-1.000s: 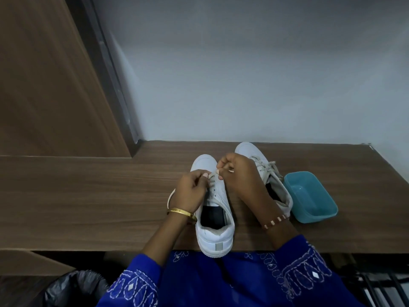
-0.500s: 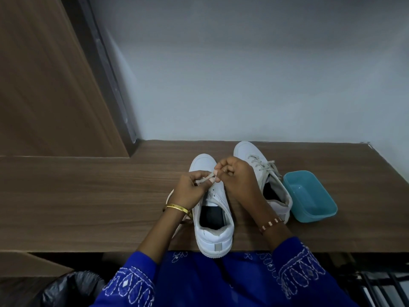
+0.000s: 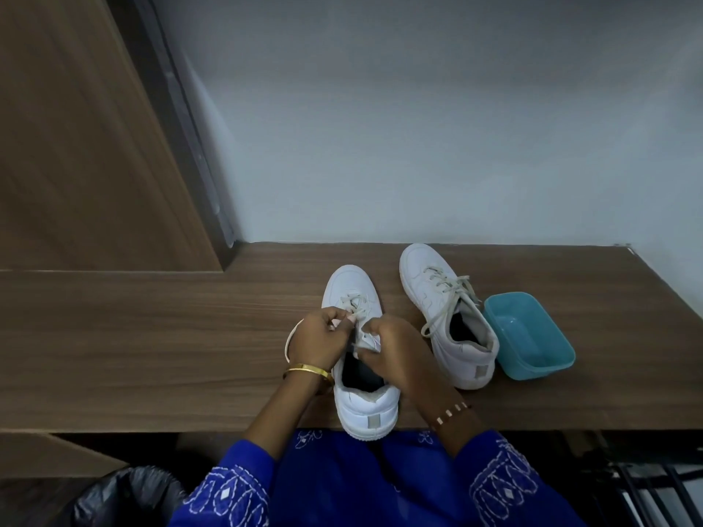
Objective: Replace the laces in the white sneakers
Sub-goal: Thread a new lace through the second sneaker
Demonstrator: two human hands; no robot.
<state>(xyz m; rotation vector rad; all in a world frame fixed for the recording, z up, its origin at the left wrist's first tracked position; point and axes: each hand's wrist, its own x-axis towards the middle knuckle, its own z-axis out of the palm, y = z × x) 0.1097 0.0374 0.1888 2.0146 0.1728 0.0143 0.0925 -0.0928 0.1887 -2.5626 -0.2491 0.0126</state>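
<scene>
Right hand [image 3: 395, 351] lower on sneaker [image 3: 357, 359]

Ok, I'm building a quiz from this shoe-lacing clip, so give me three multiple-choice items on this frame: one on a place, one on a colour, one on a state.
1. Where is the tub?
A. right of the far sneaker
B. left of the near sneaker
C. on the floor

2. What colour is the tub?
A. red
B. teal
C. black

3. What is the left hand doing?
A. lying flat on the desk
B. pinching the lace
C. lifting the tub

Answers:
1 A, the tub sits beside that sneaker's right side.
2 B, its walls are teal.
3 B, its fingers pinch the lace over the near sneaker, across from the right hand.
</scene>
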